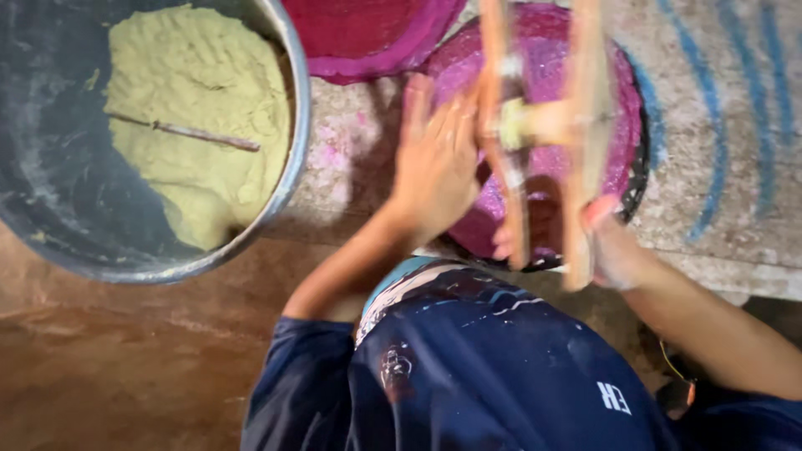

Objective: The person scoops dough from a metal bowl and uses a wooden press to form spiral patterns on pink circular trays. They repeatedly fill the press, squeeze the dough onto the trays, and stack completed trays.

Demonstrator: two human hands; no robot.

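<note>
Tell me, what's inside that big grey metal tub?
Inside the grey metal tub sits a heap of yellowish-green powder with a thin stick lying across it. The tub's dark bottom shows beside the heap; anything under the powder is hidden.

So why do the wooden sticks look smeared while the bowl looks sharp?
Head view: the wooden sticks and both hands, left and right, are streaked by motion blur, so grip detail is lost; the metal bowl of yellowish paste is crisp. Lighting is soft, with a dim shadow under the left forearm and no strong glare.
</note>
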